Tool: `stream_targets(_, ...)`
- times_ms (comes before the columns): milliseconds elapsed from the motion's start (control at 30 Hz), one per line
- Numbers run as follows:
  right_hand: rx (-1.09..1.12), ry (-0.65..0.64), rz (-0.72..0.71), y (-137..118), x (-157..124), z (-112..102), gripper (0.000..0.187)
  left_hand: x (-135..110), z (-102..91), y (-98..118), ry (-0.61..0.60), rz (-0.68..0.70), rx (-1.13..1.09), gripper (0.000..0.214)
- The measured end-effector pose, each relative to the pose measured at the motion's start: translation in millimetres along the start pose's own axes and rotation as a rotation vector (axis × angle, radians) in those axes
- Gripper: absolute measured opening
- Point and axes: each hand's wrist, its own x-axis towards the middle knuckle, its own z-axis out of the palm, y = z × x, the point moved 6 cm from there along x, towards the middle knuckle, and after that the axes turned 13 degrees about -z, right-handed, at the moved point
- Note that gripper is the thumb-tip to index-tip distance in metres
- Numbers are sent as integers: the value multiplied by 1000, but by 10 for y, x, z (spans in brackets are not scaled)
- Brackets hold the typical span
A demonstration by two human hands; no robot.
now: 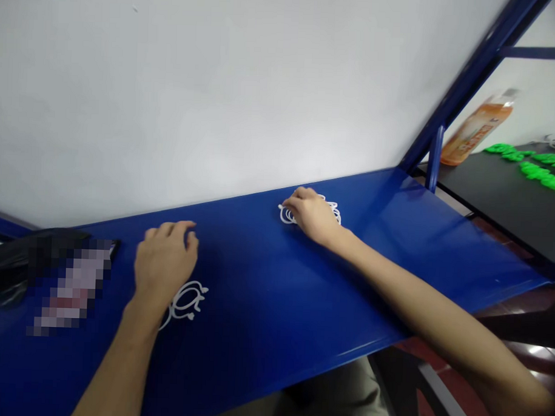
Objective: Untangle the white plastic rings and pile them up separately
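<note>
My left hand (165, 259) rests on the blue table (265, 304), fingers loosely curled and apart, holding nothing. Just below its wrist lies a looped white cable tie (189, 299). My right hand (311, 214) reaches farther back, near the wall, and lies on a small pile of white cable ties (287, 216). Its fingers are bent down onto the pile and seem to pinch at the ties, though the fingertips are partly hidden.
A black object (11, 265) and a blurred-out patch lie at the table's left end. To the right stand a blue metal frame (473, 75), an orange bottle (478, 127) and green ties (534, 165) on a black table (500, 197). White wall behind.
</note>
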Motion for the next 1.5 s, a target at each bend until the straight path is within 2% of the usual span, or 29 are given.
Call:
stream_targets(67, -112, -53, 85, 248, 128, 47, 29, 120, 64, -366, -42, -147, 162, 46)
stream_targets(133, -164, -98, 118, 395, 198, 107, 28, 166, 192, -621, -169, -201, 229, 50)
stream_targets(200, -181, -107, 132, 457, 217, 145, 27, 175, 296, -741, -230, -190, 228, 47)
stream_targets(267, -189, -94, 148, 469, 200, 152, 25, 176, 367, -746, -242, -136, 182, 40)
stream_targets(433, -205, -22, 151, 370, 99, 49, 26, 174, 405, -550, -264, -28, -15, 31)
stream_targets(600, -127, 151, -32, -51, -87, -71, 29, 32, 317, -59, -387, 196, -364, 28)
stream_targets(667, -62, 146, -116, -266, -182, -30, 29, -71, 279, 157, -428, 261, -464, 27)
stream_targets(833, 202, 1, -270, -662, -366, 186, 31, -356, 143, 589, -515, 310, -671, 21)
stream_targets(933, 437, -5, -242, -703, -400, 221, 34, -493, 68, 718, -621, 248, -839, 17)
stream_targets(1033, 649, 0, -126, -645, -396, 221, 18, -565, 54, 760, -728, 140, -1087, 22)
stream_targets(1133, 773, -16, -5, -601, -400, 231, 17, -562, 115, 707, -713, -25, -1236, 28)
stream_targets(1200, 812, -17, 29, -613, -407, 232, 23, -551, 170, 660, -688, -134, -1302, 30)
stream_targets(1267, 843, 6, 37, -643, -415, 222, 21, -550, 213, 643, -693, -202, -1351, 31)
stream_targets(1367, 874, 45, 13, -696, -428, 197, 20, -563, 242, 680, -751, -231, -1392, 31)
stream_targets(1500, 735, 95, -100, -758, -441, 122, 13, -582, 255, 742, -817, -217, -1418, 32)
